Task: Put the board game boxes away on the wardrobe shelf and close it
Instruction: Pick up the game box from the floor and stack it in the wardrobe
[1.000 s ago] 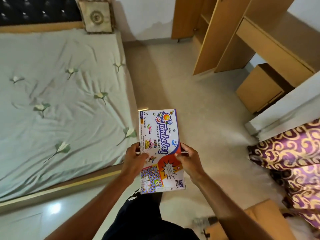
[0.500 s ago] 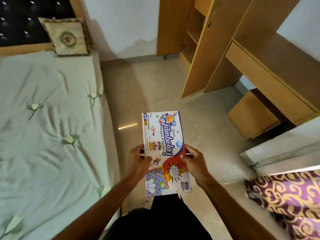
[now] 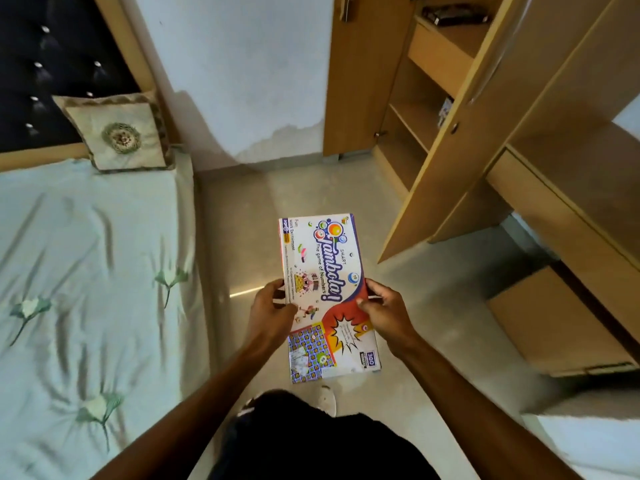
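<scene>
I hold a flat Tambola board game box [image 3: 323, 271], white with colourful print, lengthwise in front of me above the floor. My left hand [image 3: 270, 310] grips its left long edge and my right hand [image 3: 384, 311] grips its right long edge. Ahead to the right stands the wooden wardrobe [image 3: 360, 81] with its door [image 3: 460, 140] swung open. Its bare shelves [image 3: 412, 124] show inside. A small colourful box [image 3: 445, 110] peeks out behind the door on a middle shelf, and a dark object [image 3: 453, 13] lies on the top shelf.
A bed with a pale green sheet [image 3: 79, 278] and a cushion [image 3: 119, 133] fills the left. A wooden desk [image 3: 568, 188] with a low drawer unit [image 3: 550, 323] stands on the right. Beige floor [image 3: 294, 188] runs between bed and wardrobe.
The view has tilted up and come closer to the wardrobe, so its shelves now show. Both hands keep the same hold on the box.
</scene>
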